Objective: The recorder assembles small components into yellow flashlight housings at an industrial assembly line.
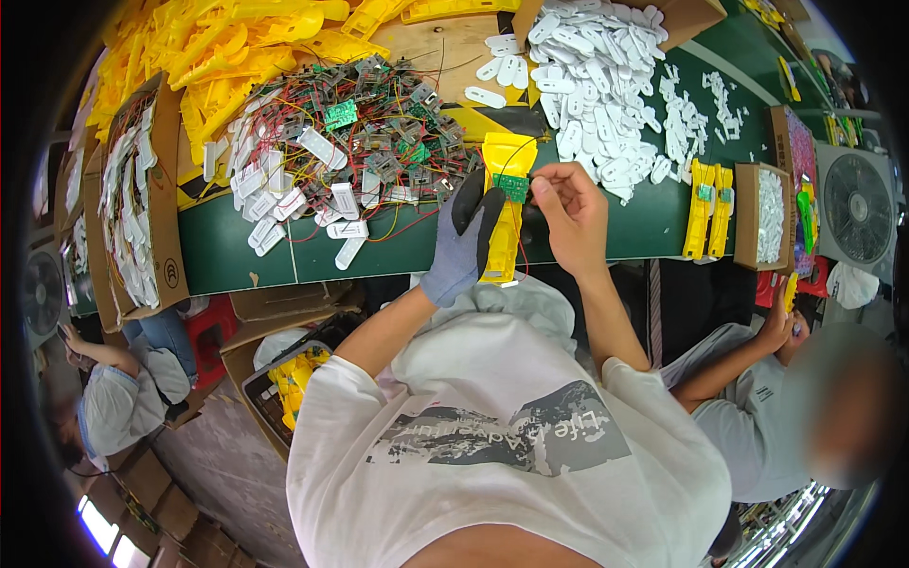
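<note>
My left hand [464, 237], in a grey-blue glove with dark fingers, is closed around a long yellow plastic shell [505, 244], held upright over the table's front edge. Against the shell's inner side sits a small green circuit board [512, 186], with a dark wire curving above it. At the board's right edge is my bare right hand [572, 216], thumb and forefinger pinched together. Whether a thin wire or the board's edge lies between those fingertips is too small to make out.
A tangled heap of wired circuit parts [379, 123] lies left, with white plastic covers [270, 204] before it. Yellow shells [218, 57] pile behind. White oval pieces [597, 85] spread at back right. Two yellow shells with boards [700, 208] lie right, beside a carton [746, 218]. Co-workers sit either side.
</note>
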Motion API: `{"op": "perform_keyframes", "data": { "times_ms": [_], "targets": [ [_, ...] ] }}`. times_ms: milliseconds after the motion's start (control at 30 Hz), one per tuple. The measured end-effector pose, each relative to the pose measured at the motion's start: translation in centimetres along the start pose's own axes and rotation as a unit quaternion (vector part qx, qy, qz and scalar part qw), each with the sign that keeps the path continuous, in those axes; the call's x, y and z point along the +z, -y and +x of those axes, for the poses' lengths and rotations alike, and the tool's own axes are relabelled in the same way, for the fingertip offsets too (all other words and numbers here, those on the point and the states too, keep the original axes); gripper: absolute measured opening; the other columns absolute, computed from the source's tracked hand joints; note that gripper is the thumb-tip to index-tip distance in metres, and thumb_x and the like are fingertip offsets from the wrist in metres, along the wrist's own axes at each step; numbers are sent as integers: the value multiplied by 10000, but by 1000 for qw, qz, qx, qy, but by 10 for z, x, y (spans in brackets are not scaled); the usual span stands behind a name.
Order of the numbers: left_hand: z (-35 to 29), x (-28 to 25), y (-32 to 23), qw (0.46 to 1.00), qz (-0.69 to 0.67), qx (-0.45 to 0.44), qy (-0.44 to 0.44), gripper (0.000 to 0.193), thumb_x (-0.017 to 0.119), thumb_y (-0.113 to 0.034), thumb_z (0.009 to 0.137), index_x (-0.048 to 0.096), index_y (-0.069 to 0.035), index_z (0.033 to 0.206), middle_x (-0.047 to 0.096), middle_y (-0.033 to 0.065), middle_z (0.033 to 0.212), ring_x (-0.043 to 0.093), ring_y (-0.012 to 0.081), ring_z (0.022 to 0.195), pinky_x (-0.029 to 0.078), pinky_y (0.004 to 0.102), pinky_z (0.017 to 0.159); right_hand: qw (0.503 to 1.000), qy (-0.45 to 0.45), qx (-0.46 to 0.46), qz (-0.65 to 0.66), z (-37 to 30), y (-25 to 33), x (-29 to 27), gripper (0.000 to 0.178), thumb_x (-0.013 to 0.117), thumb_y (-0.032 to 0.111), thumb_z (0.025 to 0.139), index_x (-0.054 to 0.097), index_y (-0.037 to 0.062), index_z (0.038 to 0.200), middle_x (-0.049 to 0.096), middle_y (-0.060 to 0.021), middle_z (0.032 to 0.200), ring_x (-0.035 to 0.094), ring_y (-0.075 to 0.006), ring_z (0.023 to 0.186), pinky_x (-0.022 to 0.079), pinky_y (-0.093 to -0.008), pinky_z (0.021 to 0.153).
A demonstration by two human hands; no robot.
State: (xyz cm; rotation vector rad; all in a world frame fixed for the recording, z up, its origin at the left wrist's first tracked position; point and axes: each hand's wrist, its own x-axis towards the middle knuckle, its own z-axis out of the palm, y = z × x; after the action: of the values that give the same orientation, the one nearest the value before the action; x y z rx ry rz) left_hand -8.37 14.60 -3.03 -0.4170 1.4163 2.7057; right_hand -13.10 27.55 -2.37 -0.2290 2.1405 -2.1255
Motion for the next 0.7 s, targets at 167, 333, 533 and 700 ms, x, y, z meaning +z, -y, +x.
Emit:
{"op": "perform_keyframes", "data": {
  "times_ms": [167,333,533,700],
  "targets": [
    [3,-6,7,999,47,11,-6,174,493,-155,903,502,-27,1020,554,45,780,555,95,638,459,241,505,979,98,-49,-170,-4,3,-10,145,518,142,880,521,-1,860,518,-59,683,440,-106,552,361,-267,518],
    [1,-3,8,997,71,11,-15,134,490,-138,903,505,-26,976,523,26,752,498,60,623,412,216,520,973,93,-80,-197,-6,-1,-6,156,473,137,893,479,4,811,458,-100,680,434,-209,557,359,-312,527],
    [1,-5,15,993,99,69,-16,180,439,-194,929,474,-27,982,487,24,741,454,67,625,390,249,522,987,85,-44,-128,-12,-15,2,193,449,161,915,453,8,798,424,-90,639,376,-182,556,335,-302,525],
    [5,-18,38,927,298,225,-41,206,421,-196,929,455,-13,1017,496,81,763,468,144,645,397,311,554,991,60,-58,-108,-14,-17,8,210,440,174,924,452,7,797,415,-82,634,361,-161,561,328,-296,522]
  ]
}}
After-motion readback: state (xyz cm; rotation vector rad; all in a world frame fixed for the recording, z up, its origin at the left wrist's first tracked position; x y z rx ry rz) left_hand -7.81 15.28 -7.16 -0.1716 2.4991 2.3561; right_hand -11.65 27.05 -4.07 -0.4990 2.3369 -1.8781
